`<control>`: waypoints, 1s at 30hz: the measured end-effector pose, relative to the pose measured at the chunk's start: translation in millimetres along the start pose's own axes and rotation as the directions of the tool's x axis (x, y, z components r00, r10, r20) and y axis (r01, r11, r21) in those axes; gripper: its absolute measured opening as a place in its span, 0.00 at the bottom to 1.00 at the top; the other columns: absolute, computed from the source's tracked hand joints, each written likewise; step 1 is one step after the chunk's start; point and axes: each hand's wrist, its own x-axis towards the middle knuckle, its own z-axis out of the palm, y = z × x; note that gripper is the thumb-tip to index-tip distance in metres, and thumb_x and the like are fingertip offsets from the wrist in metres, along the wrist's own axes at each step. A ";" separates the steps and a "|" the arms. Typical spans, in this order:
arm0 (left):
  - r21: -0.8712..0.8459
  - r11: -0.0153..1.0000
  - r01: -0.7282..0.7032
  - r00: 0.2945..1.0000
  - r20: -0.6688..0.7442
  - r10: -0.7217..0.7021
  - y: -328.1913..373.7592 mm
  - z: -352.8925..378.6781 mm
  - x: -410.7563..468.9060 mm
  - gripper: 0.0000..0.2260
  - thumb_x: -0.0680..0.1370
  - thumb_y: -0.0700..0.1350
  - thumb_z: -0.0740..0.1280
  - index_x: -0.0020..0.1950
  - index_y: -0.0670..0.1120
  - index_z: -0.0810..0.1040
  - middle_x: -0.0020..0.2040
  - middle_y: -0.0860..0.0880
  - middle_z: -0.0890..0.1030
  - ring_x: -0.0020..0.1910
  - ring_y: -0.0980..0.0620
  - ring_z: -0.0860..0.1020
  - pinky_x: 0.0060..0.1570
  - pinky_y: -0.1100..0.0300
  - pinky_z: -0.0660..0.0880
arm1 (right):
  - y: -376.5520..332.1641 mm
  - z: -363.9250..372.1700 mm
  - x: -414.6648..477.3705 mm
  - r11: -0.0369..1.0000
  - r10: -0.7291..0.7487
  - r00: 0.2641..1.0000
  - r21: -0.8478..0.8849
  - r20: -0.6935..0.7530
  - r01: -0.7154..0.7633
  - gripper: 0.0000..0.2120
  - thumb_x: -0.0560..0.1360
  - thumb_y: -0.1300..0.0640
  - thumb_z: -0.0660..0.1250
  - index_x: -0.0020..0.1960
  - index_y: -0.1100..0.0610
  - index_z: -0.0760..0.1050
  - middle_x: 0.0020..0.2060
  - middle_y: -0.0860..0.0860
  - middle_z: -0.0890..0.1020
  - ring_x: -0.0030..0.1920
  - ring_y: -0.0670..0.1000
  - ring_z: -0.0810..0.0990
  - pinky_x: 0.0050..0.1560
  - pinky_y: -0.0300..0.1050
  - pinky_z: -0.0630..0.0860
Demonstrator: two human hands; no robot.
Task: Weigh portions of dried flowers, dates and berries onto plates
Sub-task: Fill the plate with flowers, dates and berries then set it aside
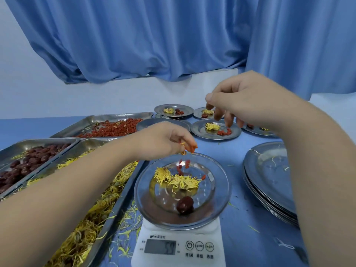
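One: Four portioned plates (198, 132) at least are counted at the far side of the table (240, 218), two of them partly hidden by the right arm. Is another being made up?

Two: It is. A plate (221, 189) is seated on the scale (179, 245). One date (185, 205) and one clump of dried flowers (177, 179) are laid in it. Berries (189, 148) are pinched in the curled fingers of the left hand (165, 141), just above the plate's far rim. About five more are seen below, lying or dropping. The readout is too blurred to be trusted.

One: And the right hand (240, 101)?

Two: It is held raised over the far plates, with the fingers hanging loosely curled and the thumb near the forefinger. Whether anything is held cannot be told.

One: What is left?

Two: The berry share is judged unfinished, and the plate is not yet moved off the scale. Three supply trays are counted: a berry tray (90, 118), a date tray (38, 140) and a flower tray (123, 199), all well stocked. One empty plate (154, 123) is seen behind the left hand. A stack of empty plates (269, 170) is set at the right, its number not countable, so many portions are judged to remain.
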 end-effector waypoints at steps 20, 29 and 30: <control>-0.224 0.966 0.125 0.962 -0.210 -0.173 -16.1 25.8 -29.4 0.09 0.81 0.53 0.62 0.53 0.58 0.83 0.49 0.62 0.83 0.46 0.61 0.81 0.49 0.57 0.75 | 11.5 14.5 4.3 0.987 0.139 0.925 -0.127 0.355 -0.099 0.11 0.75 0.46 0.66 0.44 0.54 0.79 0.37 0.50 0.85 0.35 0.48 0.84 0.33 0.41 0.77; -0.395 0.918 -0.010 0.931 -0.339 -0.136 -24.0 29.1 -31.6 0.08 0.76 0.40 0.70 0.48 0.54 0.83 0.43 0.54 0.85 0.43 0.56 0.83 0.39 0.66 0.77 | 7.9 21.9 4.3 0.972 0.179 0.907 -0.212 0.381 -0.103 0.11 0.76 0.46 0.65 0.46 0.53 0.79 0.39 0.49 0.85 0.37 0.48 0.85 0.36 0.41 0.77; -0.470 0.882 -0.027 0.936 -0.321 -0.142 -23.3 29.6 -31.2 0.07 0.77 0.40 0.70 0.49 0.52 0.83 0.44 0.52 0.85 0.44 0.55 0.83 0.40 0.65 0.78 | 7.4 21.8 4.1 0.970 0.181 0.909 -0.218 0.374 -0.104 0.11 0.76 0.46 0.65 0.46 0.54 0.79 0.39 0.49 0.85 0.37 0.48 0.85 0.36 0.41 0.77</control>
